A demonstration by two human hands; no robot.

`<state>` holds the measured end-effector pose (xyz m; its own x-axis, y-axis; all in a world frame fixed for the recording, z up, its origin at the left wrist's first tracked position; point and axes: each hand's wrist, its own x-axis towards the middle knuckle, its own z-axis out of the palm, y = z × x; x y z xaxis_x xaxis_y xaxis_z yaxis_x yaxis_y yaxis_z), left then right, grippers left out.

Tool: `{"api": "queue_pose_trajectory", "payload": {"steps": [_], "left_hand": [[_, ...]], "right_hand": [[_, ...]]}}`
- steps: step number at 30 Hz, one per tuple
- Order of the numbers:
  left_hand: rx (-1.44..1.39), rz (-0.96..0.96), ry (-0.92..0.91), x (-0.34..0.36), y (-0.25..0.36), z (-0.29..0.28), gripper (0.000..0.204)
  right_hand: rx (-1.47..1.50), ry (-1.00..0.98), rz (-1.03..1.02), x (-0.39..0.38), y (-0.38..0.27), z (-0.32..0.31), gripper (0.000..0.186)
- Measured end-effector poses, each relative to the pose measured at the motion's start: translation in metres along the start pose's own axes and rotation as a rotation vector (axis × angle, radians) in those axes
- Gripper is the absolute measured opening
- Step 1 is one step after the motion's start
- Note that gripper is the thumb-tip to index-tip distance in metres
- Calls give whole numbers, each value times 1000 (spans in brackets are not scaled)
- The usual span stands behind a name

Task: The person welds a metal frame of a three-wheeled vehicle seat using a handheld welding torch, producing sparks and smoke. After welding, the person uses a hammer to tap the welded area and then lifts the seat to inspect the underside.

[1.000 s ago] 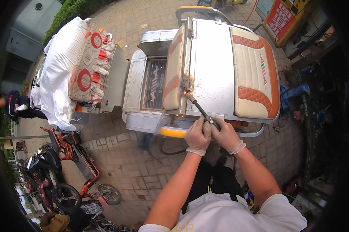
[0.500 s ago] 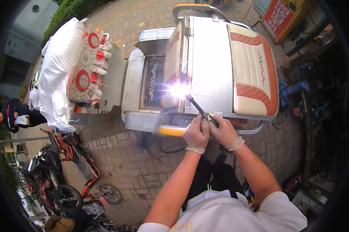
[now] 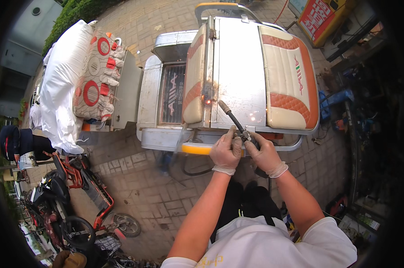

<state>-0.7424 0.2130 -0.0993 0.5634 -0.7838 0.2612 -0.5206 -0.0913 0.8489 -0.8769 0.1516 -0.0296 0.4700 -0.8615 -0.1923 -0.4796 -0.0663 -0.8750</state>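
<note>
My left hand (image 3: 225, 154) and my right hand (image 3: 264, 156), both in clear gloves, are closed on a black welding torch (image 3: 231, 114). The torch tip points up-left, a little right of a glowing orange spot (image 3: 207, 101) on the scorched metal seam. The seam runs between a cream-and-orange padded seat (image 3: 193, 80) and a bright metal panel (image 3: 236, 67) on the cart. A second padded seat (image 3: 289, 80) lies at the panel's right. A yellow-ended rail (image 3: 197, 149) runs just beside my left hand.
Another cart with a white cloth (image 3: 63, 76) and patterned cushion stands left. A person in dark clothes (image 3: 16, 143) is at far left. Parked scooters (image 3: 76, 210) fill the lower left, a yellow-red sign (image 3: 316, 20) stands upper right, and cables lie on the pavers (image 3: 166, 201).
The bright arc of half a second ago has died to a small glow with sparks. The torch tip has moved slightly right and up. The person at left is more bent over.
</note>
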Motion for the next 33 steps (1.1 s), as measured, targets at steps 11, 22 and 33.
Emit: {"api": "queue_pose_trajectory", "payload": {"steps": [11,22,33], "left_hand": [[204,176,8,1,3,1,27],[194,158,-16,5,3,-3,25],[230,145,-71,9,5,-7,25]], "right_hand": [[251,129,238,-48,18,-77,52],[307,186,450,-47,18,-63,54],[186,124,573,-35,14,-58,57]]}}
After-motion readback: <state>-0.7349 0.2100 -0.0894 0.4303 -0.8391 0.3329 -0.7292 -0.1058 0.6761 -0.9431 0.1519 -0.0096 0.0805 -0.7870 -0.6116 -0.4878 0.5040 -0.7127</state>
